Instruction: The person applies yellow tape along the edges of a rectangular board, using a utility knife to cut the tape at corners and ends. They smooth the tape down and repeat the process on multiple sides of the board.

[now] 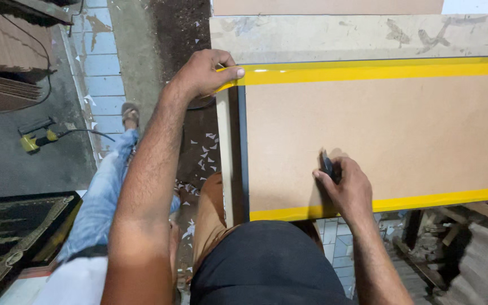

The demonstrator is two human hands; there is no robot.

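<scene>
My left hand (pixel 201 73) pinches yellow glossy tape (pixel 368 70) at the brown fibreboard panel's (pixel 402 135) far corner; my right hand (pixel 345 186) grips a small dark cutter (pixel 327 165) near its front edge. Slack could wrinkle the tape.

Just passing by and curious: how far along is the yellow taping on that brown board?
Done: yellow tape strips run along the far edge and the near edge of the brown board. In hand: the left hand pinches the far strip's end at the corner, while the right hand presses a small dark tool on the board. Left: the short left edge shows no tape.
</scene>
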